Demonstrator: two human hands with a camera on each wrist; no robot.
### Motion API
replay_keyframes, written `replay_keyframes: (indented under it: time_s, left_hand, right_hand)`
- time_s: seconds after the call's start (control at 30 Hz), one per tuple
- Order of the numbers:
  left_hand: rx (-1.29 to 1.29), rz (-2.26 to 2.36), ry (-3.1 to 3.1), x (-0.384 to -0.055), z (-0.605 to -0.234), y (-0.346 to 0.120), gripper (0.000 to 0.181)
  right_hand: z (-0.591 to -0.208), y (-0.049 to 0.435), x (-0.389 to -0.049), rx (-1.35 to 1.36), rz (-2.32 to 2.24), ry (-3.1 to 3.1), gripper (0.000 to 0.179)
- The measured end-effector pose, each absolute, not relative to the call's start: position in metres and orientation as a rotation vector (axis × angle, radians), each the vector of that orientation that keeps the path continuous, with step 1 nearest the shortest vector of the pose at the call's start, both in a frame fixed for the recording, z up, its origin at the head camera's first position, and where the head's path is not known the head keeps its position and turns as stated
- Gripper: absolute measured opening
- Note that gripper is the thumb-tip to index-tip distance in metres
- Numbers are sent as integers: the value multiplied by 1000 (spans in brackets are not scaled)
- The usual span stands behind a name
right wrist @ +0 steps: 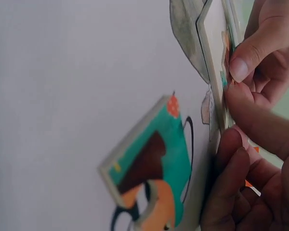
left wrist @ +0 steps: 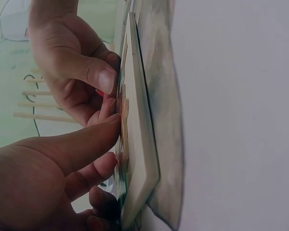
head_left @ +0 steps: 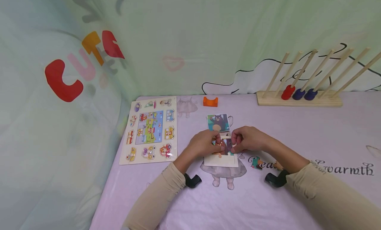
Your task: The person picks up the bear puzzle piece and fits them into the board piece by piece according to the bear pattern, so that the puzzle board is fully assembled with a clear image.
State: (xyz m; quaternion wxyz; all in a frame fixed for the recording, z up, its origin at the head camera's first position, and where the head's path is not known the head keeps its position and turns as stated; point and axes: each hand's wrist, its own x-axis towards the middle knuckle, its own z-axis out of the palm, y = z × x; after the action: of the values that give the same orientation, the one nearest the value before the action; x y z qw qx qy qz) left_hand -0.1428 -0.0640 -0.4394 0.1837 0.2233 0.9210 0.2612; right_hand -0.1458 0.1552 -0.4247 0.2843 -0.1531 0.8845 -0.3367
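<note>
Head view bright, even — wrist views dimmer (slightly soft).

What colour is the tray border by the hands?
The tray border is off-white, best seen in the head view.

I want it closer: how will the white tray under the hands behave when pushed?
The tray is probably stiff: its edge looks straight and thick. It should slide rather than tip, being broad and low. The cloth may ruck up, since it shows soft creases.
</note>
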Motion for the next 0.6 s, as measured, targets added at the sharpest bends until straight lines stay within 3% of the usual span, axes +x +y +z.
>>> replay_keyframes:
  time_s: [0.6]
  left_hand:
    - [620, 742, 2607, -140, -437, -63, 24]
  right_hand:
    - [-425, 154, -146, -438, -851, 2418, 25]
